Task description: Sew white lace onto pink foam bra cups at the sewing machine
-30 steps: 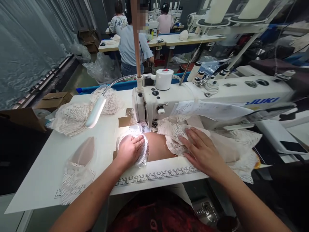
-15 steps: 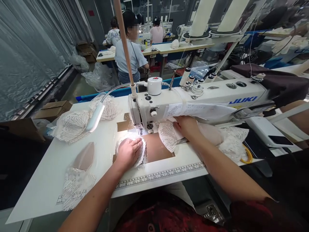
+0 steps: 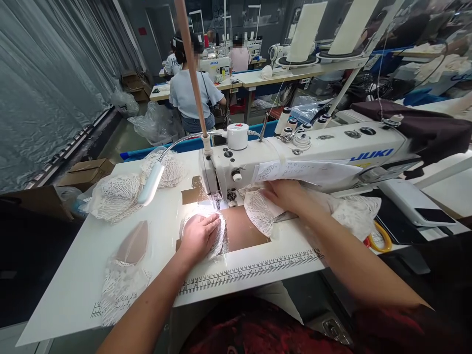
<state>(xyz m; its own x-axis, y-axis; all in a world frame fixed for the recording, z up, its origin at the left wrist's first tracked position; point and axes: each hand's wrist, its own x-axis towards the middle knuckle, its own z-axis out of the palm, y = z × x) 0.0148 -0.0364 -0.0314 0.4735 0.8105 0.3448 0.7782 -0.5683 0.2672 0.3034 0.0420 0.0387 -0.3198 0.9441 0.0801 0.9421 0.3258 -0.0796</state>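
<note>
"Grey curtain (image 3: pixel 66 73) down one side, co-worker (image 3: pixel 191 96) seated beyond the sewing machine (image 3: pixel 317 147). What's changed up front?"

"Mostly the right hand (image 3: pixel 291 194). A second ago it lay spread over the lace pieces (image 3: pixel 258 214); now it reaches in among them, close under the machine's arm."

"Pinching anything?"

"Can't tell; its fingertips are hidden in the lace."

"And the left hand (image 3: pixel 198 238)?"

"Same place, fingers together, pressed down on the lace cup (image 3: pixel 222 238), just in front of the presser foot (image 3: pixel 217 202), in the light of the lamp (image 3: pixel 152 184)."

"So one hand alone steadies that cup?"

"Looks that way, I'd judge, with the other away at the pile. Another lace piece (image 3: pixel 127 275) lies on the table (image 3: pixel 73 275), left of the cup."
</note>
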